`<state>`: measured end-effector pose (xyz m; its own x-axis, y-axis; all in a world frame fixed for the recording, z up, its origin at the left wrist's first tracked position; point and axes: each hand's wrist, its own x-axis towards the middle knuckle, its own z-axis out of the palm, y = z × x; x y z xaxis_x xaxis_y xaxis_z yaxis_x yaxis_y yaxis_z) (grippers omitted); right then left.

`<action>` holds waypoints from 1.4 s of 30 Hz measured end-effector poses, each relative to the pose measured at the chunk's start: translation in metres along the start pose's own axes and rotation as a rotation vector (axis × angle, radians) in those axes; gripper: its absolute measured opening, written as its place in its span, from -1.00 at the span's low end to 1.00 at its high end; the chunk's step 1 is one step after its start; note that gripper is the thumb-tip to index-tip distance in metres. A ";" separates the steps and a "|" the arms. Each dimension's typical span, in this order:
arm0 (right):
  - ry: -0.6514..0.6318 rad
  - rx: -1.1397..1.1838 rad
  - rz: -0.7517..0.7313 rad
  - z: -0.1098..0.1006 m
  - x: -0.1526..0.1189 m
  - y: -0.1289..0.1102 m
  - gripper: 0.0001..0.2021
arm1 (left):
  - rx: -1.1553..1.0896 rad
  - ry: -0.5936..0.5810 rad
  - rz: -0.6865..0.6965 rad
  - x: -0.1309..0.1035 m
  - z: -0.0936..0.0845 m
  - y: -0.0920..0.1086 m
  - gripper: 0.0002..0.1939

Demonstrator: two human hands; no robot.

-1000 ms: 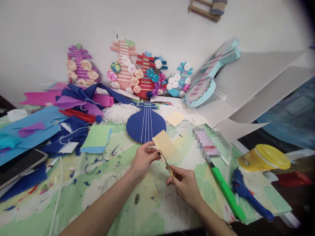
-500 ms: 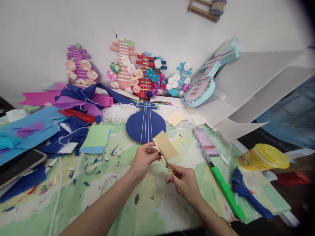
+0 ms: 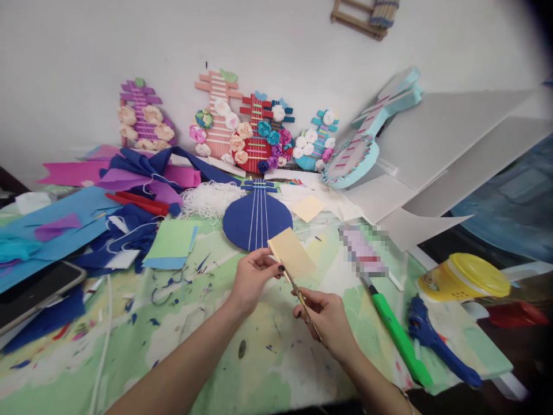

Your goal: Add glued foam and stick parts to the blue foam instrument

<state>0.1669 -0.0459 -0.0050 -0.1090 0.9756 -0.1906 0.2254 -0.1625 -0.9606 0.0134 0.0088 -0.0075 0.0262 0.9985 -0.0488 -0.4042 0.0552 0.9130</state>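
Pinched in my left hand is the left edge of a pale yellow piece of paper. My right hand grips a pair of gold-coloured scissors, fingers in the handles. The scissor blades lie along the paper's left edge, close to my left thumb; how far apart they are I cannot tell. Just beyond the paper lies a dark blue paper guitar-like instrument with white strings. A second pale yellow square rests behind, to the right.
To the right are a green utility knife, a blue glue gun and a yellow-lidded tub. Left lie green and blue paper squares, white string and a phone. Decorated paper instruments lean against the wall.
The scissors and my right hand have shifted very slightly against the paper. My left hand keeps its pinch, and the whole view has moved a little.
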 end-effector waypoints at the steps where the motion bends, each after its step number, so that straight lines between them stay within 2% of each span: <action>1: -0.004 0.004 0.001 0.000 0.000 -0.001 -0.81 | -0.002 -0.011 0.004 0.000 0.000 0.000 -0.67; 6: -0.010 0.053 -0.013 0.001 0.000 -0.004 -0.83 | -0.067 -0.083 -0.041 0.001 -0.002 -0.002 -0.67; 10: 0.002 0.084 0.027 0.000 0.000 -0.005 -0.82 | -0.033 -0.072 -0.016 0.002 -0.002 -0.003 -0.68; 14: -0.029 0.169 0.101 -0.004 -0.001 -0.004 -0.69 | 0.017 -0.059 0.005 0.002 -0.002 0.000 -0.68; 18: -0.051 0.188 0.052 -0.003 0.001 -0.003 -0.62 | 0.042 -0.075 -0.022 0.000 -0.001 0.000 -0.66; 20: -0.045 0.168 0.031 -0.001 0.002 -0.003 -0.64 | 0.023 -0.078 -0.041 -0.001 0.000 -0.001 -0.58; 25: -0.020 0.115 0.031 0.003 0.004 -0.005 -0.69 | -0.010 -0.094 -0.074 -0.004 0.002 0.001 -0.24; 28: -0.026 0.122 0.026 0.004 0.005 -0.005 -0.71 | -0.004 -0.121 -0.068 -0.005 0.002 0.004 -0.13; 35: -0.019 0.112 0.040 0.006 0.004 -0.003 -0.81 | -0.011 -0.118 -0.067 -0.005 0.002 0.004 -0.12; 42: 0.027 0.121 0.042 0.007 0.005 -0.006 -0.80 | -0.016 -0.134 -0.057 -0.005 0.002 -0.001 -0.15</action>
<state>0.1580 -0.0407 -0.0021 -0.0756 0.9708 -0.2275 0.1109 -0.2186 -0.9695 0.0150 0.0034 -0.0073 0.1714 0.9842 -0.0452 -0.4130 0.1134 0.9037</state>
